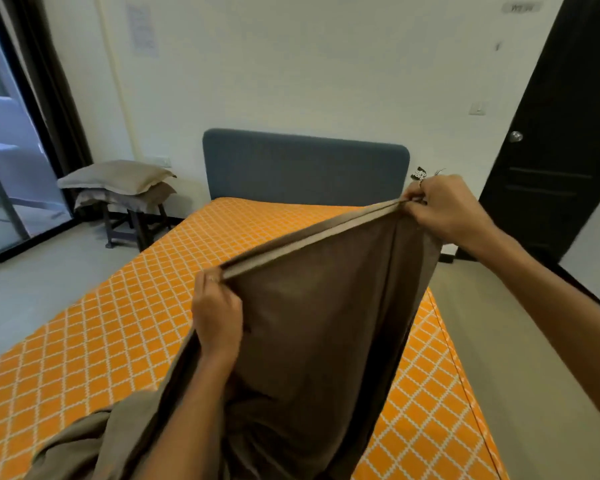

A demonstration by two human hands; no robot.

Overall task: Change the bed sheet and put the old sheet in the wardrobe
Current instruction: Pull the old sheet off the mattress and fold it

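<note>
Centrally, a brown sheet (312, 327) hangs stretched along its hem between two hands, its lower part bunched on the bed (111, 327) at the bottom of the frame. Left hand (215, 313), at centre, has its fingers curled tight on the hem; right hand (447, 209), right of centre and higher, pinches the hem's other end. Beneath lies an orange lattice-patterned mattress cover, with a blue headboard (305, 168) behind. At left, pillows (118, 181) sit stacked on a stool. A dark door (561, 133) stands at upper right.

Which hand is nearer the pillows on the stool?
Left. The left hand grips the brown sheet nearer the pillows; the right hand grips it far across, by the door.
</note>
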